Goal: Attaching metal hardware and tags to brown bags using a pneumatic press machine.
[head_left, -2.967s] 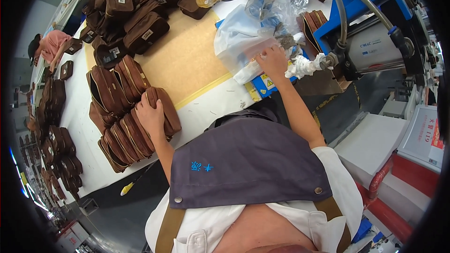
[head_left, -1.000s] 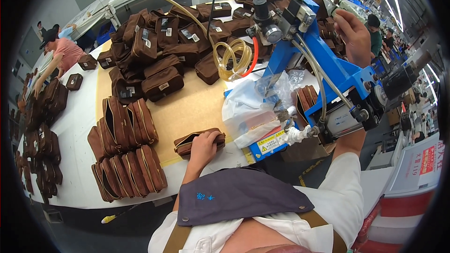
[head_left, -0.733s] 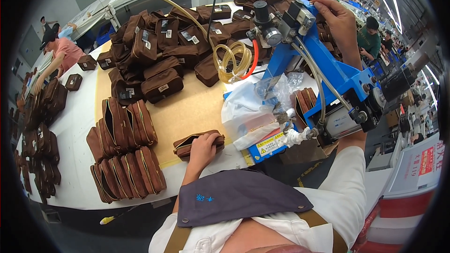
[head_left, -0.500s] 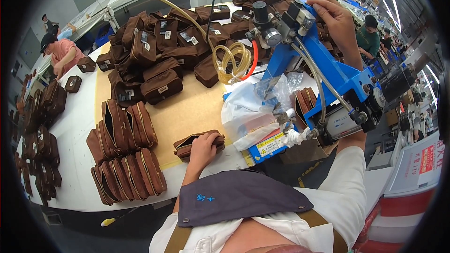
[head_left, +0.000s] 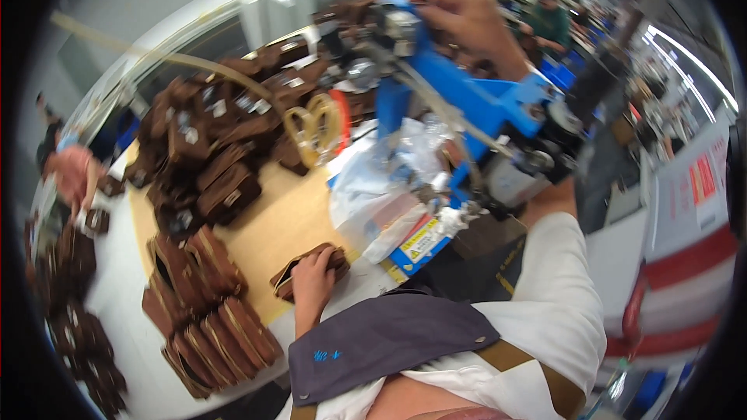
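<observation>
My left hand lies over a brown zippered pouch on the table, its fingers curled round the upper side. The pouch's zipper gapes at the left end. Up and to the right, my right hand has its fingers bent over the top end of a blue pneumatic machine; motion blurs them slightly. That machine carries a gauge, air tubes and a black cylinder. Clear plastic sheeting drapes over its near side, beside the pouch. Two rows of brown pouches stand left of my left hand.
A heap of dark brown pouches covers the table's far side. More pouches line the left edge. A coiled yellow hose hangs by the machine. One person in pink is at the left, another in green far right.
The view has turned and blurred, so the scene sits further left and tilted. My left hand stays on the pouch, and my right hand stays at the machine's top end.
</observation>
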Action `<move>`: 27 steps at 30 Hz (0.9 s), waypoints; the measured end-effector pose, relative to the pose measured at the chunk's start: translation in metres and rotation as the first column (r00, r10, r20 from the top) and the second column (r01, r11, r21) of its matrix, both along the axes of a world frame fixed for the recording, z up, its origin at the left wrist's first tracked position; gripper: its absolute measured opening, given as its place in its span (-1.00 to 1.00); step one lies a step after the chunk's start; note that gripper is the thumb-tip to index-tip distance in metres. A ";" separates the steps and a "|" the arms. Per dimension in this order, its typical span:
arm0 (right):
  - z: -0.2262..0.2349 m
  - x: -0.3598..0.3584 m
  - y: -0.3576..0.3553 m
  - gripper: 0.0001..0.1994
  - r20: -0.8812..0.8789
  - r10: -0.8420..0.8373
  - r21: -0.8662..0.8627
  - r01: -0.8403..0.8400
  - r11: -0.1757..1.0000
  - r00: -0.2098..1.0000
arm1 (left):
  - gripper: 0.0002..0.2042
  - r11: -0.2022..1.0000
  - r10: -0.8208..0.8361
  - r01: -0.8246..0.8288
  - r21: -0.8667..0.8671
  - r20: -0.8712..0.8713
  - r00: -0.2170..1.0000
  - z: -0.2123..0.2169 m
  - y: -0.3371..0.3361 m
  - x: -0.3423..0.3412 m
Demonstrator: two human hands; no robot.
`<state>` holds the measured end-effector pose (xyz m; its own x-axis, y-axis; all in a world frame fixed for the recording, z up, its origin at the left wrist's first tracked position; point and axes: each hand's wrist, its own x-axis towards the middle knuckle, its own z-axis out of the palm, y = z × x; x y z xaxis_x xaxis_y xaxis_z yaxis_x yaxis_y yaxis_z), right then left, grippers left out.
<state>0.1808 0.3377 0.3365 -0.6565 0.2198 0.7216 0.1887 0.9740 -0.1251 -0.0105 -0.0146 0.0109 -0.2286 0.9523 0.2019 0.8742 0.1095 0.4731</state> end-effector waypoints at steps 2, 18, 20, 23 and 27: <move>-0.007 0.002 0.002 -0.85 -0.174 0.030 -0.004 -0.031 0.999 0.984 | -0.52 0.996 0.071 -0.079 -0.043 -0.149 0.986 0.007 -0.003 -0.001; -0.264 0.177 -0.139 -0.82 0.316 -0.165 -0.943 0.328 0.051 0.934 | -0.50 0.988 0.022 -0.024 -0.152 -0.017 1.000 0.011 -0.031 -0.020; -0.307 0.171 -0.157 -0.80 0.306 -0.019 -0.908 0.285 -0.307 0.952 | -0.64 0.997 -0.072 0.071 -0.022 -0.044 0.996 0.009 -0.022 -0.011; -0.351 0.143 -0.179 -0.75 0.245 0.341 -0.863 0.364 -0.349 0.908 | -0.68 0.995 -0.059 0.055 -0.082 -0.053 0.997 0.009 -0.014 -0.001; -0.372 0.077 -0.201 -0.79 0.141 0.430 -0.950 0.244 -0.195 0.892 | -0.69 0.998 -0.041 0.033 -0.051 -0.174 0.984 0.006 -0.003 0.013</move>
